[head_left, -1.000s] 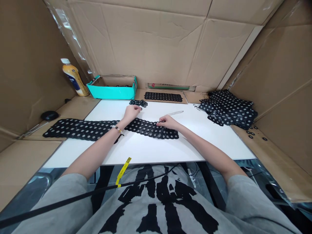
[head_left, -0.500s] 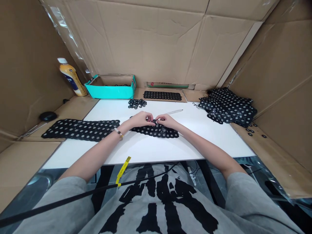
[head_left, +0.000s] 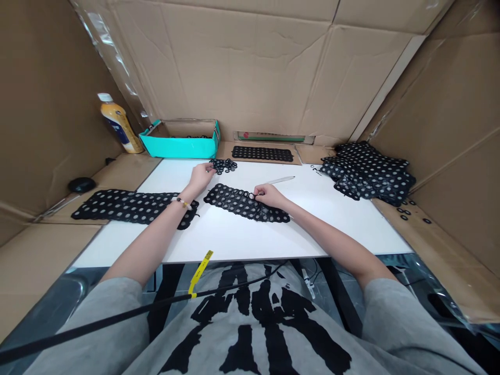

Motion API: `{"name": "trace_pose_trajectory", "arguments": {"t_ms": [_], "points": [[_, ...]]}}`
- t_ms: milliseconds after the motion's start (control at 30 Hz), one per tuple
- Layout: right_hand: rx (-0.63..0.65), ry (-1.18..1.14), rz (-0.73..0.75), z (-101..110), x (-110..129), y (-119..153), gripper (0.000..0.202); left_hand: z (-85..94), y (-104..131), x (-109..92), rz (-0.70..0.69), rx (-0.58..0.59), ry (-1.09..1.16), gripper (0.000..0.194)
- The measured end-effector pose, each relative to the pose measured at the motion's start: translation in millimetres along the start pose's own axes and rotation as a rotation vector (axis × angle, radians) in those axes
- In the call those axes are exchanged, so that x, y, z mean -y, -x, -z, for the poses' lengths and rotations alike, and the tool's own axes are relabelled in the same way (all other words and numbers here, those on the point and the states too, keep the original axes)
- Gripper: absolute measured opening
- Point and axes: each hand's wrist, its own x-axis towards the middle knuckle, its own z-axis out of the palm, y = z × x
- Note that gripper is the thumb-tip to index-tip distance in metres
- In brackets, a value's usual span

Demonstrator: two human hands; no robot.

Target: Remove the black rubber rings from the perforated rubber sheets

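Observation:
My left hand [head_left: 201, 177] reaches to the near left edge of a small pile of black rings [head_left: 224, 166]. Its fingertips are pinched together there; whether a ring is between them is too small to tell. My right hand [head_left: 269, 195] grips the far edge of a black mat of linked rings [head_left: 234, 203], which lies at a slant on the white board. A loop stands up from that edge beside the right fingertips. Under the left forearm lies a longer black ring mat [head_left: 117, 207].
A turquoise-sided box [head_left: 179, 148] and a yellow bottle [head_left: 121, 125] stand at the back left. Behind the board lies another ring mat [head_left: 262, 153]. A pale pen-like tool [head_left: 282, 179] rests beyond my right hand. Stacked mats [head_left: 369, 169] and loose rings [head_left: 404, 212] sit at right.
My left hand has left the mat and moved up and left to the ring pile. My right hand stays on the mat's far edge, and more of the mat shows.

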Motion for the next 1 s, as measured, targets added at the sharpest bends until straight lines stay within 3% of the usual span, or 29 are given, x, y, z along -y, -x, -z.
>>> {"name": "trace_pose_trajectory", "arguments": {"t_ms": [67,133,300,367,500,700,833,1000], "points": [[0.01,0.009,0.001,0.9,1.3,0.6,0.012,1.7,-1.2,0.4,-0.035,-0.026,0.034,0.052],[0.018,0.032,0.002,1.9,1.9,1.2,0.014,1.1,3.3,-7.5,-0.122,0.028,0.047,0.053],[-0.03,0.059,0.083,0.1,0.7,1.6,0.019,-5.0,31.6,-43.9,-0.432,0.565,0.013,0.036],[-0.075,0.048,0.147,-2.1,-0.9,0.9,0.019,-9.5,43.7,-55.1,-0.504,0.653,-0.018,0.038],[-0.022,0.01,0.157,-5.5,-4.7,-0.5,0.024,-19.2,54.8,-62.4,-0.553,0.594,-0.011,0.036],[0.004,0.03,0.098,-7.3,-5.6,-0.6,0.029,-19.8,40.5,-51.6,-0.476,0.602,0.102,0.026],[-0.03,0.03,0.064,-7.5,-2.6,-2.2,0.031,-18.4,29.5,-41.0,-0.296,0.453,0.157,0.023],[-0.065,0.023,0.042,-7.1,-2.8,-6.3,0.029,-27.2,29.2,-40.7,-0.232,0.3,0.156,0.024]]}}
